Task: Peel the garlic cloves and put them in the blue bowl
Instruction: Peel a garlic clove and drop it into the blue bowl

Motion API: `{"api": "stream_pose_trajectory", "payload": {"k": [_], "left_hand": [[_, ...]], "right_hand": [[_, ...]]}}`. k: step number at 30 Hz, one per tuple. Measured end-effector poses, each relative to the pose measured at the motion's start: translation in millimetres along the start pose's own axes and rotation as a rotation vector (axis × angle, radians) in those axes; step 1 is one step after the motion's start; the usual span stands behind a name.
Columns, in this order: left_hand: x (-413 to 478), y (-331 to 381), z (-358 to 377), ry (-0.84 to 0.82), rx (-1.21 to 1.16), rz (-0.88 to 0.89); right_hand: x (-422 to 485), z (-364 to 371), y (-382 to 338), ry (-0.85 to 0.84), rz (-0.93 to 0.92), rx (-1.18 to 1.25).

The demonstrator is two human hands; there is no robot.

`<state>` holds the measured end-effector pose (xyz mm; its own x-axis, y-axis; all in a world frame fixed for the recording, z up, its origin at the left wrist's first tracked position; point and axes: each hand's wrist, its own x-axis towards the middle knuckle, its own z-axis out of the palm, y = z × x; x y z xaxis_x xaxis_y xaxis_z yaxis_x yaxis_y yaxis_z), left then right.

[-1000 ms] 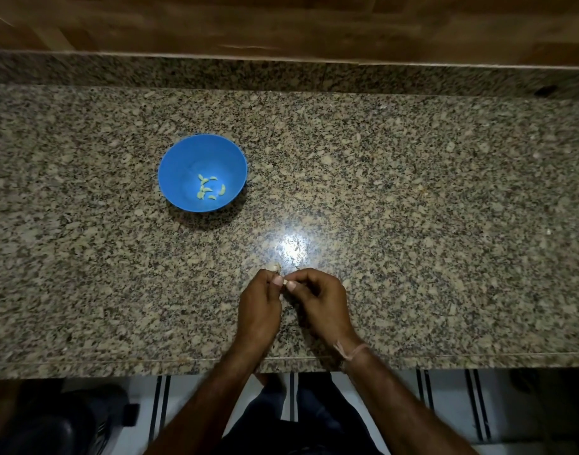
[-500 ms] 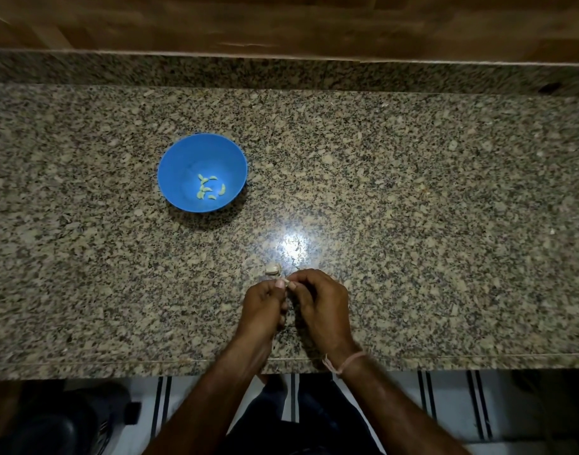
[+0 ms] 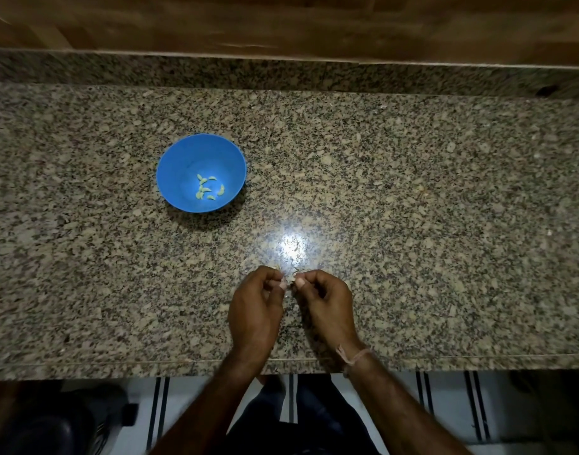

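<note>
Near the front edge of the counter (image 3: 445, 224), one garlic clove (image 3: 290, 280), barely visible, is pinched between left hand (image 3: 256, 310) and right hand (image 3: 324, 307). About seven peeled cloves (image 3: 205, 189) lie in the single blue bowl (image 3: 180, 165), well apart toward the left; open granite stretches toward the right edge.

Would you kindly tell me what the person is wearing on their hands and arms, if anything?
Both hands are bare: neither the left hand nor the right hand has a glove or a visible ring. The forearms are uncovered, with no sleeves in view. The only thing worn is a thin, pale pinkish thread band tied round the right wrist, with a loose end.
</note>
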<state>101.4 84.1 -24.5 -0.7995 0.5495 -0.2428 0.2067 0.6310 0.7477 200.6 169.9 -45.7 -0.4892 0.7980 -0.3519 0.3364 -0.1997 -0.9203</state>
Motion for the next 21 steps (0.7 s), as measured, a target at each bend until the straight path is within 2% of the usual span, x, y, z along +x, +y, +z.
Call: {"api": "stream_pose_trajectory", "payload": {"k": [2, 5, 8, 12, 17, 21], "left_hand": [[-1.4, 0.2, -1.9, 0.033, 0.042, 0.049], [-4.5, -0.7, -3.4, 0.015, -0.060, 0.134], [-4.3, -1.5, -3.5, 0.047, 0.001, 0.168], [-3.6, -3.1, -5.0, 0.040, -0.011, 0.109], [-2.6, -1.6, -6.2, 0.011, -0.047, -0.037], [-1.8, 2.0, -6.7, -0.040, -0.025, -0.047]], "right_hand": [[1.1, -1.2, 0.3, -0.012, 0.000, -0.020], [2.4, -3.5, -0.6, -0.038, -0.018, -0.054], [1.8, -3.0, -3.3, -0.056, -0.037, -0.097], [1.0, -2.2, -4.0, -0.064, -0.063, -0.103], [-1.2, -3.6, -7.6, -0.114, -0.088, 0.021], [-1.4, -5.0, -7.8, -0.114, -0.060, 0.084]]}}
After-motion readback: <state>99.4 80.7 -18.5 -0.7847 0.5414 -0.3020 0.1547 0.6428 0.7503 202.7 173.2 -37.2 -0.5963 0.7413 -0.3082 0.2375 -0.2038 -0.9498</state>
